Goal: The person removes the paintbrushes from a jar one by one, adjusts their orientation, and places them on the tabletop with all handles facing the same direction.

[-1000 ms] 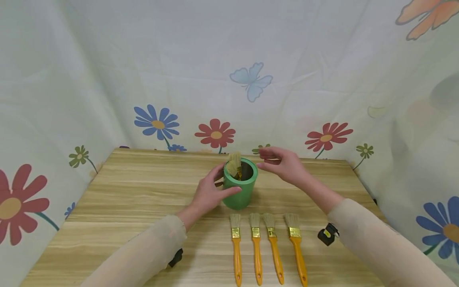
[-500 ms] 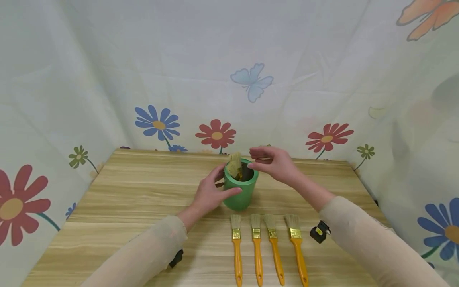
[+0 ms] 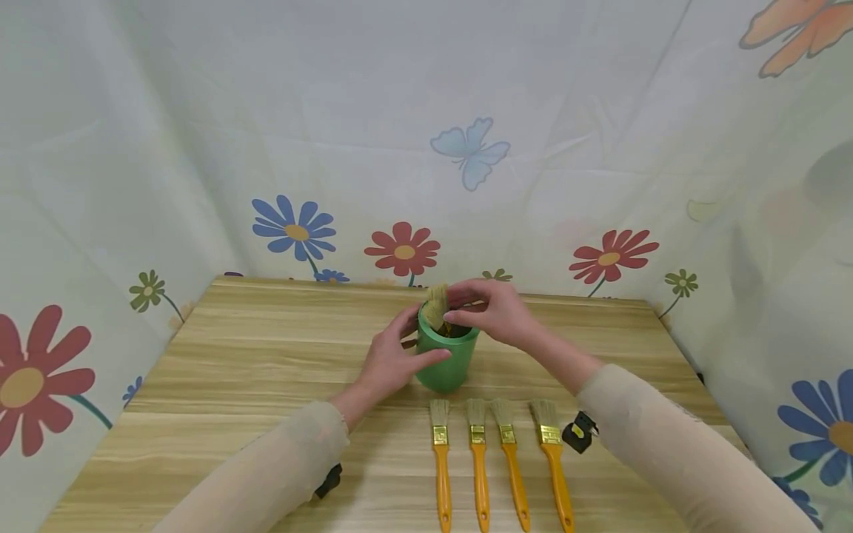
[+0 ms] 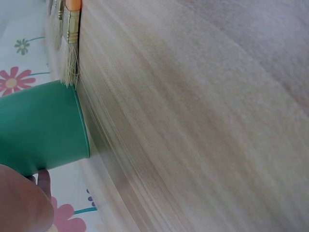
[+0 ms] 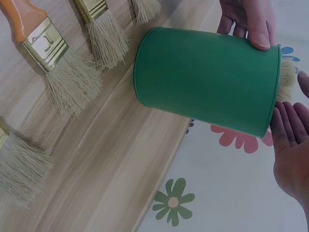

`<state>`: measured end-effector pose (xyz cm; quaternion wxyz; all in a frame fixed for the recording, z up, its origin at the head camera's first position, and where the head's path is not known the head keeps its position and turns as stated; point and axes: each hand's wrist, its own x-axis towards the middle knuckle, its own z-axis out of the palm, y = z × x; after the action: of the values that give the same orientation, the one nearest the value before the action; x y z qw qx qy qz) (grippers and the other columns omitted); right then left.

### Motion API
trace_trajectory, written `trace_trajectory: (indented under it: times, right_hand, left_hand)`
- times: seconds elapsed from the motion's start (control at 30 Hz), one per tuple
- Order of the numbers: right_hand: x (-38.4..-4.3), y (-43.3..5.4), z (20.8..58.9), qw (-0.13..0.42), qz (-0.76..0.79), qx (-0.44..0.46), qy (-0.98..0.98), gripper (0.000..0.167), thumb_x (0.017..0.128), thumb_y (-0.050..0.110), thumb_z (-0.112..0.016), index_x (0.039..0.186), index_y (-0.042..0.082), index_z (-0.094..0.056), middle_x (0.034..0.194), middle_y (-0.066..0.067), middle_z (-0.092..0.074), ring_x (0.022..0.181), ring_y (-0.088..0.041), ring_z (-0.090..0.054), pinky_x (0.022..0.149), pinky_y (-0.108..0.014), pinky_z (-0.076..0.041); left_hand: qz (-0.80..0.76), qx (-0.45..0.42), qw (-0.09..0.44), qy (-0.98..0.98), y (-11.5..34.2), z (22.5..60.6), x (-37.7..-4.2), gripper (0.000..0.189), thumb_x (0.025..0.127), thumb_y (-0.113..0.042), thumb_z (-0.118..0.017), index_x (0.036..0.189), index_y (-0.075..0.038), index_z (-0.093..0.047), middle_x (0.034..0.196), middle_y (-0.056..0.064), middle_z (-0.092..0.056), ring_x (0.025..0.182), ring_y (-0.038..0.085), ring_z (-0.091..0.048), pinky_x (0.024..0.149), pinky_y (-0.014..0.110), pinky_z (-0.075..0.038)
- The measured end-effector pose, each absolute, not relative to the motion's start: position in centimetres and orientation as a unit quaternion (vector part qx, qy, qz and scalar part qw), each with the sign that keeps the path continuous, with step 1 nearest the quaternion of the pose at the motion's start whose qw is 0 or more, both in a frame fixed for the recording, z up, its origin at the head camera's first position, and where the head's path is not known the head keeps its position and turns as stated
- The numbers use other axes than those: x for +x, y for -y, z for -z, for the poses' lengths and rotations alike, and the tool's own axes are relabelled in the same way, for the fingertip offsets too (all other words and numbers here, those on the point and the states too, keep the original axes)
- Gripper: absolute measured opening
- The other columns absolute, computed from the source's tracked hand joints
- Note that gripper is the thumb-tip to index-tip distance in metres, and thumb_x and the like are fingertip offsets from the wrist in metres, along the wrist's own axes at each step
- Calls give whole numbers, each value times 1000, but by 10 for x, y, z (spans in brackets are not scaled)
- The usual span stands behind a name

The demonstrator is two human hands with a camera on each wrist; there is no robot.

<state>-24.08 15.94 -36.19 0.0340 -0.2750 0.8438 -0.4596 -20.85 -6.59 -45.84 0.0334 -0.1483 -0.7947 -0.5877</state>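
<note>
A green can stands upright on the table, with paintbrush bristles sticking up from its mouth. My left hand holds the can from the left, thumb at the front and fingers round the far side. At the can's mouth is my right hand, its thumb and fingers spread apart beside the bristles. The right wrist view shows a gap between that thumb and the fingers, close to the bristles. The brush handles are hidden inside the can.
Several paintbrushes with orange handles lie in a row in front of the can, bristles pointing away from me. The wooden table ends at a patterned cloth behind and at both sides.
My right hand has moved left, from beside the can to over its mouth and up to the bristles. The left hand keeps its place on the can.
</note>
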Motion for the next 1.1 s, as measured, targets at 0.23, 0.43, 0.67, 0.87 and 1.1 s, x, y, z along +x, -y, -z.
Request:
trace_trajectory:
  times: [0.23, 0.43, 0.67, 0.87, 1.1]
  right_hand:
    - [-242, -152, 365, 41, 453, -276, -847, 43, 96, 17, -83, 135, 4, -71, 127, -12, -75, 118, -28, -72, 98, -38, -63]
    - [-242, -147, 366, 36, 446, -277, -851, 43, 95, 18, -84, 134, 5, -72, 123, -9, -76, 116, -24, -73, 96, -36, -64]
    - [-241, -142, 368, 23, 437, -276, -856, 39, 95, 19, -85, 131, 9, -73, 118, -5, -76, 111, -20, -73, 93, -33, -64]
    - [-240, -139, 371, 17, 431, -280, -858, 37, 96, 20, -84, 130, 11, -74, 115, -3, -76, 107, -18, -72, 92, -32, -64]
    - [-240, -138, 373, 13, 426, -288, -858, 37, 96, 19, -83, 131, 10, -74, 114, -3, -76, 106, -18, -72, 91, -32, -64]
  left_hand:
    - [585, -150, 36, 796, 66, 458, -208, 82, 85, -40, -93, 155, -31, -51, 149, -8, -61, 140, 17, -57, 115, 47, -53]
    - [586, -152, 37, 795, 65, 457, -207, 81, 85, -42, -93, 154, -32, -51, 149, -9, -61, 140, 18, -57, 114, 48, -53]
    - [586, -152, 39, 795, 65, 458, -207, 81, 85, -42, -92, 154, -32, -52, 148, -9, -61, 139, 18, -58, 114, 48, -53]
    - [583, -150, 37, 798, 65, 459, -208, 81, 85, -42, -92, 154, -32, -51, 148, -8, -61, 139, 17, -58, 113, 46, -54]
    - [582, -151, 37, 798, 65, 459, -208, 81, 86, -41, -92, 156, -31, -50, 149, -8, -60, 140, 18, -57, 113, 46, -54]
